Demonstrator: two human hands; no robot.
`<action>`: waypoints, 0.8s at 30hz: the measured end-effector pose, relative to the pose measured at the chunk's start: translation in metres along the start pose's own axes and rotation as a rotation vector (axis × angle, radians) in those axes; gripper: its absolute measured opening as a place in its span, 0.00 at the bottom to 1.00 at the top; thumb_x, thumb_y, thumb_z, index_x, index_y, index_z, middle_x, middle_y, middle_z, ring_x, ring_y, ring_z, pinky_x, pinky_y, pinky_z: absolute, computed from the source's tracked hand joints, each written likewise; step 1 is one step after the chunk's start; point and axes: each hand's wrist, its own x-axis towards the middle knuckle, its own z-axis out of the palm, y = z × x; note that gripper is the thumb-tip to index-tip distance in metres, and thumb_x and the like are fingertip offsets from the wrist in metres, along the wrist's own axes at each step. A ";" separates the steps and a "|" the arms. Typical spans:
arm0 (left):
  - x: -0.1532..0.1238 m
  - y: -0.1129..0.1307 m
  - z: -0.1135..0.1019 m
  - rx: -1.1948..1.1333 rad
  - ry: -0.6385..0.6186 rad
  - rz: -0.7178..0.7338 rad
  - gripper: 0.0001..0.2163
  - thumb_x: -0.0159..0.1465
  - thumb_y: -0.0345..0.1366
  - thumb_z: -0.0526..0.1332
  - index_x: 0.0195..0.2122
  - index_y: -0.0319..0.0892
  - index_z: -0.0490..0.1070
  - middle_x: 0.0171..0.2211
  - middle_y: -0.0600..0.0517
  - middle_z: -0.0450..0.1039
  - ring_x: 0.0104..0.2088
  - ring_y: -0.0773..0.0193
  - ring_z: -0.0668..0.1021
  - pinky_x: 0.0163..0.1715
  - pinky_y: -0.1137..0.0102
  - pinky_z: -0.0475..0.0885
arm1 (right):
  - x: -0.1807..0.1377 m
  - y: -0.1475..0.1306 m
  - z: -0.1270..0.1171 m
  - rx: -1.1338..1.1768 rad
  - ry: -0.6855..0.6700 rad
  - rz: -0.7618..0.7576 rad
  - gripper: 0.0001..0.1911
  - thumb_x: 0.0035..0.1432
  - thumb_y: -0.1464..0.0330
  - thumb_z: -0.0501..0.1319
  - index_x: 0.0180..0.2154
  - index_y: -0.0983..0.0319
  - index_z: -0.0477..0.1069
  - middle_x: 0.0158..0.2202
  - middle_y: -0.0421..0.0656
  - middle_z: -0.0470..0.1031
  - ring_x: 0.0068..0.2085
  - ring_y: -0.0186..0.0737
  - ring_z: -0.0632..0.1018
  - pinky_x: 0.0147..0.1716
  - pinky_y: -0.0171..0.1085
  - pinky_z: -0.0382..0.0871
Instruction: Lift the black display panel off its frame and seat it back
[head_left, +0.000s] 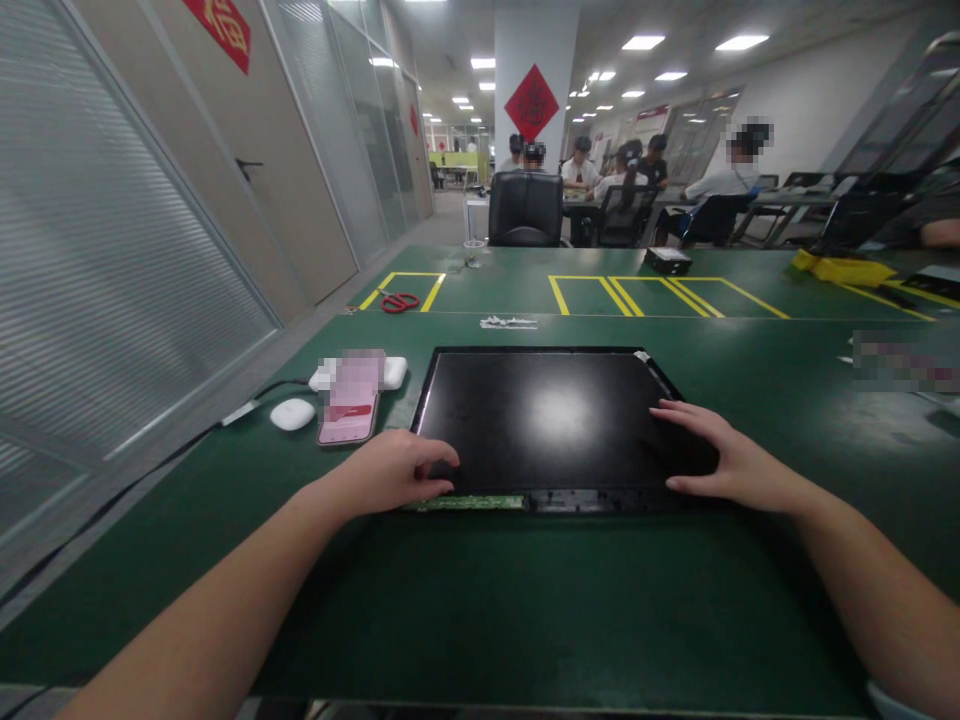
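A black display panel (pixel 495 420) lies flat on the green table in front of me, its glossy side up. Along its near edge runs a narrow green circuit board (pixel 480 503), with black frame to the right of it. My left hand (pixel 416 468) is at the near left corner, fingers curled over the edge and the thumb low beside the board. At the right edge, my right hand (pixel 712 455) rests with thumb and fingers spread apart over the panel. A small whitish piece (pixel 643 357) sits at the far right corner.
Left of the panel lie a phone (pixel 351 410), a white rounded case (pixel 292 414) and a cable (pixel 247 408). Red scissors (pixel 400 302), small white parts (pixel 508 323), a black box (pixel 667 261) and a yellow tray (pixel 844 268) lie farther back. Several people sit beyond.
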 end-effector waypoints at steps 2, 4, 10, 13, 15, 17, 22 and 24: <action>0.000 -0.002 0.000 0.013 0.005 0.014 0.11 0.66 0.41 0.64 0.46 0.45 0.80 0.26 0.54 0.77 0.27 0.63 0.79 0.27 0.72 0.66 | 0.001 0.001 0.000 0.003 0.043 0.011 0.37 0.55 0.49 0.69 0.64 0.51 0.69 0.69 0.50 0.66 0.68 0.61 0.67 0.66 0.62 0.60; 0.000 -0.004 0.001 0.025 0.036 0.013 0.11 0.68 0.42 0.61 0.45 0.45 0.80 0.28 0.53 0.79 0.27 0.63 0.79 0.28 0.71 0.67 | 0.002 0.002 0.000 0.005 0.101 0.041 0.31 0.58 0.49 0.65 0.61 0.52 0.72 0.67 0.50 0.69 0.66 0.60 0.70 0.66 0.61 0.61; 0.002 -0.007 0.000 0.050 0.259 -0.191 0.15 0.69 0.43 0.56 0.45 0.43 0.79 0.42 0.45 0.82 0.38 0.55 0.82 0.39 0.64 0.75 | 0.007 0.009 0.000 -0.051 0.171 0.150 0.27 0.59 0.49 0.61 0.55 0.55 0.76 0.62 0.51 0.73 0.63 0.62 0.73 0.64 0.62 0.65; 0.004 -0.011 0.001 0.017 0.330 -0.316 0.17 0.67 0.44 0.58 0.51 0.42 0.77 0.53 0.40 0.79 0.52 0.46 0.80 0.54 0.54 0.73 | 0.008 0.011 -0.001 -0.069 0.157 0.209 0.30 0.58 0.49 0.60 0.57 0.56 0.75 0.63 0.53 0.73 0.63 0.65 0.73 0.60 0.63 0.69; 0.004 -0.014 0.004 -0.016 0.315 -0.377 0.20 0.65 0.44 0.60 0.56 0.42 0.74 0.58 0.38 0.77 0.58 0.42 0.77 0.60 0.50 0.69 | 0.008 0.013 -0.001 -0.060 0.155 0.229 0.30 0.58 0.49 0.60 0.57 0.55 0.75 0.62 0.52 0.73 0.63 0.65 0.73 0.56 0.63 0.73; 0.005 -0.017 0.009 -0.055 0.278 -0.420 0.23 0.64 0.44 0.61 0.58 0.41 0.73 0.61 0.36 0.74 0.62 0.39 0.74 0.63 0.48 0.66 | 0.008 0.014 -0.001 -0.047 0.157 0.239 0.30 0.58 0.49 0.59 0.58 0.54 0.74 0.63 0.51 0.74 0.62 0.65 0.74 0.54 0.63 0.75; 0.009 -0.021 0.016 -0.084 0.233 -0.430 0.23 0.66 0.42 0.57 0.59 0.36 0.72 0.63 0.32 0.71 0.66 0.37 0.69 0.66 0.45 0.61 | 0.008 0.016 -0.001 -0.050 0.154 0.307 0.32 0.58 0.48 0.59 0.59 0.55 0.74 0.63 0.50 0.73 0.61 0.67 0.75 0.53 0.63 0.75; 0.010 -0.023 0.015 -0.085 0.231 -0.424 0.22 0.67 0.39 0.54 0.59 0.35 0.72 0.63 0.32 0.71 0.66 0.38 0.70 0.66 0.47 0.62 | 0.008 0.017 0.000 -0.046 0.136 0.335 0.32 0.58 0.48 0.58 0.59 0.56 0.74 0.61 0.50 0.76 0.59 0.66 0.77 0.53 0.63 0.75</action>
